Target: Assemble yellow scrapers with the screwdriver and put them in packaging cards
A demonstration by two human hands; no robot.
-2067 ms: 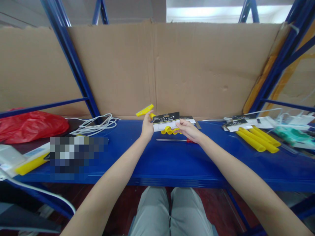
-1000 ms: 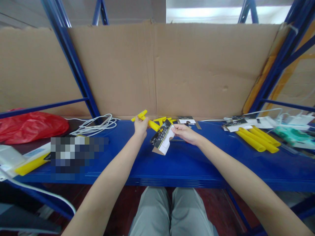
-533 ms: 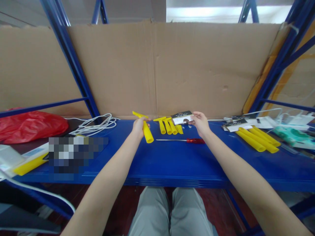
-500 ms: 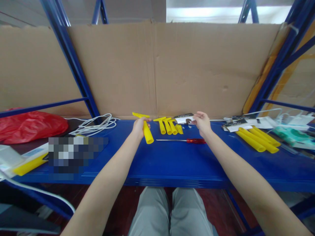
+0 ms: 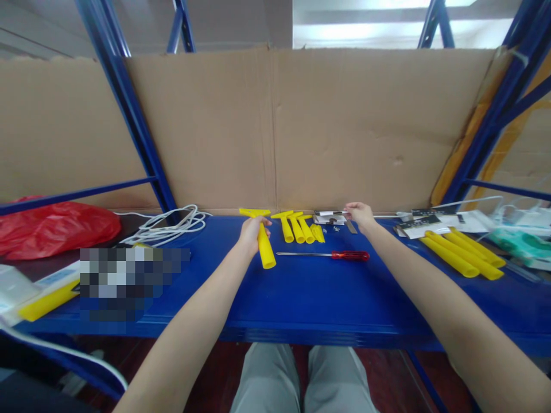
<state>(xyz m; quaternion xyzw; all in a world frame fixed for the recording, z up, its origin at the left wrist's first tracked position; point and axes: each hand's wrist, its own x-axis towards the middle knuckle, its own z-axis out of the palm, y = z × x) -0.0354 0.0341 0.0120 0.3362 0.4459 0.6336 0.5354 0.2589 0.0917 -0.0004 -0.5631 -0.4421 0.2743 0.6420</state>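
My left hand is wrapped around a yellow T-shaped plastic handle, its open tube end pointing toward me and its crossbar at the far end. At the back of the shelf, my right hand has its fingers pinched together beside a black-and-white packet. Just under those fingers a thin flat metal piece shows; whether they grip it or the packet's edge is unclear. Between the hands lie three more yellow T-shaped handles and small yellow pieces. A screwdriver with a red handle lies nearer me.
Yellow tubes and packets lie on the right of the blue shelf. Coiled white cable and a red plastic bag are at left. Cardboard stands behind, between blue posts.
My right hand has shifted slightly at the packet, and the flat metal piece now shows beneath its fingers. My left hand still holds the yellow handle. The camera view has tilted slightly up.
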